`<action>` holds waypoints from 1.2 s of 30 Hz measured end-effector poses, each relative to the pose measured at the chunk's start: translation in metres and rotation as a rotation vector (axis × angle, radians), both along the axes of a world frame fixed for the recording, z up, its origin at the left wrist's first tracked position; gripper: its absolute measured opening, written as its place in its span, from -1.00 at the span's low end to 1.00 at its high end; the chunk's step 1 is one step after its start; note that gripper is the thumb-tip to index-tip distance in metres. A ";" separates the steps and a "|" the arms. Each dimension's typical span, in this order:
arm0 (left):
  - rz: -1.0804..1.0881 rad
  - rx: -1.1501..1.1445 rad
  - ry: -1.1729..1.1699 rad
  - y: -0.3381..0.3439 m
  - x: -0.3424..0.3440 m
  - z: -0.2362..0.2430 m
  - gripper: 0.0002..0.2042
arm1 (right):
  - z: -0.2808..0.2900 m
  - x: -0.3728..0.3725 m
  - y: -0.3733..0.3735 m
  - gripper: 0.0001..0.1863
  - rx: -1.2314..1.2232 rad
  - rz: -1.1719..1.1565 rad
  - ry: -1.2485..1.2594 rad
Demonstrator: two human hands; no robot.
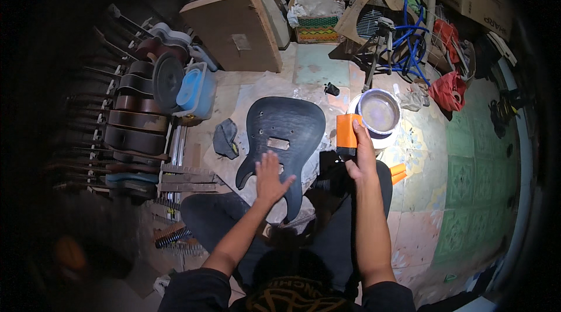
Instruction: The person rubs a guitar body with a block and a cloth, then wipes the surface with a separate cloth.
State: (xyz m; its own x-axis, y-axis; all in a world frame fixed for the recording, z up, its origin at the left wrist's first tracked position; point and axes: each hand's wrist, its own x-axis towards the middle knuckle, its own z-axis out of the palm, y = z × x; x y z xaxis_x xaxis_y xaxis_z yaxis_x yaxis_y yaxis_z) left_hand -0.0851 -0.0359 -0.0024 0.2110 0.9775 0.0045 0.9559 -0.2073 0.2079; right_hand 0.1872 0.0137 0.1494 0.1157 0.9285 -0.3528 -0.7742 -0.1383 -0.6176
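A dark electric guitar body [286, 114] lies flat in front of me, its horns toward me and its rectangular pickup cutout and several small holes showing. Flat on its lower middle rests my left hand [270, 180], fingers spread and holding nothing. My right hand [363, 151] is closed around an orange block with a black lower end [347, 131], held up just right of the body and apart from it. Beyond that hand stands a round bowl of cloudy liquid [380, 130]. A crumpled grey cloth [225, 138] sits left of the body.
Orange pieces [398, 173] lie by my right knee. A small black cup-like thing [332, 89] is behind the body. Several guitars [137, 122] stand racked at left beside a blue-and-clear tub [198, 93]. Coiled blue hose [411, 49] and a red bag [449, 91] are at far right.
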 end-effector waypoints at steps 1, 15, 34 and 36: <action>-0.089 -0.031 -0.015 -0.008 0.010 0.005 -0.05 | -0.001 0.000 0.000 -0.72 -0.002 0.001 -0.005; 0.248 0.042 -0.041 0.014 -0.040 -0.010 -0.11 | -0.009 -0.013 -0.001 -0.68 -0.021 0.015 -0.099; 0.247 0.082 -0.137 0.022 -0.036 -0.001 -0.13 | -0.012 -0.018 0.000 -0.60 -0.002 0.054 -0.184; 0.266 0.090 -0.144 0.026 -0.036 -0.001 -0.13 | -0.008 -0.021 0.000 -0.60 -0.020 0.067 -0.190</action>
State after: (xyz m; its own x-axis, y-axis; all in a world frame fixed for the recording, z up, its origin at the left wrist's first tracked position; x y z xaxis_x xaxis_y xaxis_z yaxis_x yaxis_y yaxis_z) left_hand -0.1214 -0.0096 -0.0032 -0.0612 0.9926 0.1046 0.9412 0.0225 0.3372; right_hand 0.1661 0.0141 0.1417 0.1205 0.9294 -0.3489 -0.6324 -0.1991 -0.7486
